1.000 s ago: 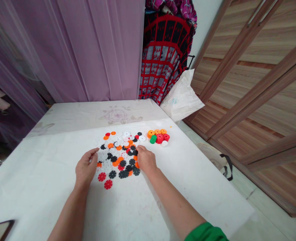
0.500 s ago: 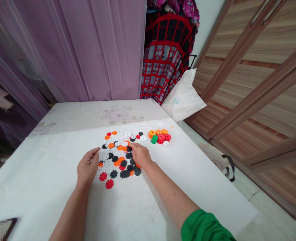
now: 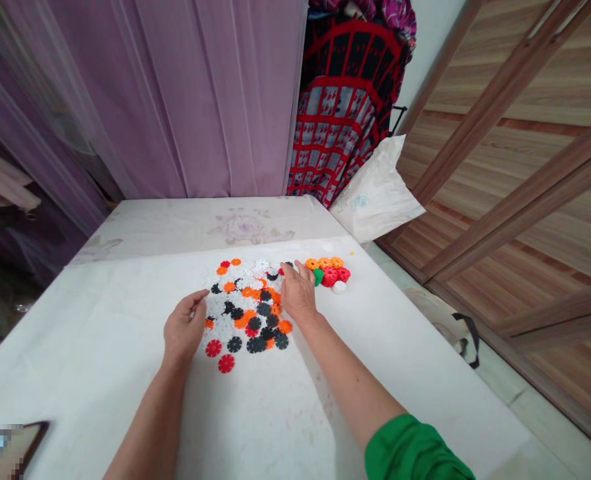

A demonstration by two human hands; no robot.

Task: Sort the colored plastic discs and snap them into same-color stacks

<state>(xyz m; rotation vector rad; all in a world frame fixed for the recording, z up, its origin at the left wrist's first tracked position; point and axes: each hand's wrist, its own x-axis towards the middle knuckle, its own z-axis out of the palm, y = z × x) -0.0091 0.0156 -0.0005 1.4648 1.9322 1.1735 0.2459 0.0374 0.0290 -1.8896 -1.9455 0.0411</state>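
A loose pile of flat notched plastic discs in white, black, orange and red lies on the table; a red disc sits at its near edge. At the pile's left side rests my left hand, fingers loosely bent and thumb apart, with nothing visible in it. My right hand reaches over the pile's far right edge, its fingers spread and pointing down at the discs there. Beyond its fingertips are neat stacks of discs: orange stacks, red stacks, a green stack and a white stack.
A white cloth covers the table. A tablet or phone with a dark frame lies at the near left corner. Behind the table hang purple curtains. A white bag stands by the far right corner, beside wooden wardrobe doors.
My right hand has moved from the middle of the pile to its far right edge, near the stacks, and its fingers have spread. My left hand stays beside the pile. The view has shifted slightly.
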